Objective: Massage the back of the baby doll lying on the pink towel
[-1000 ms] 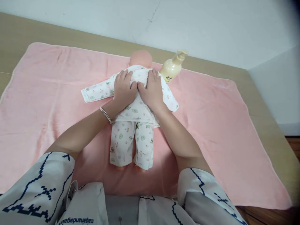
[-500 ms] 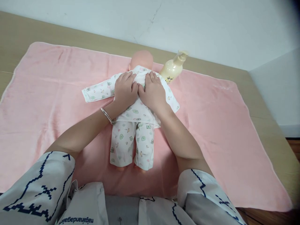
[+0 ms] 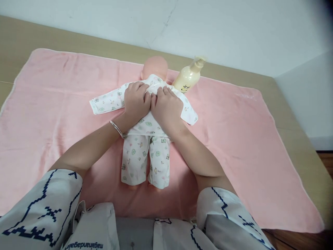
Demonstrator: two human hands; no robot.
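A baby doll (image 3: 155, 68) lies with its bald head toward the wall, and its face is not visible. It wears a white printed top (image 3: 149, 127) and matching trousers (image 3: 134, 159), with the sleeves spread to both sides. My left hand (image 3: 136, 100) rests palm down on the left half of the doll's upper body, a bangle (image 3: 116, 128) at the wrist. Alongside it, my right hand (image 3: 167, 107) lies on the right half, thumbs close together. Both sets of fingers lie on the cloth, slightly bent, and the fabric wrinkles near the fingertips.
Under the doll spreads a pink blanket (image 3: 241, 149) on a wooden table (image 3: 291, 118). A cream pump bottle (image 3: 187, 77) stands right of the doll's head, near its shoulder. Behind the table rises a white wall (image 3: 104, 21).
My hands have slid slightly down the doll's upper body, toward me, and the right hand sits a little closer to the left. Cloth near the fingertips is more creased.
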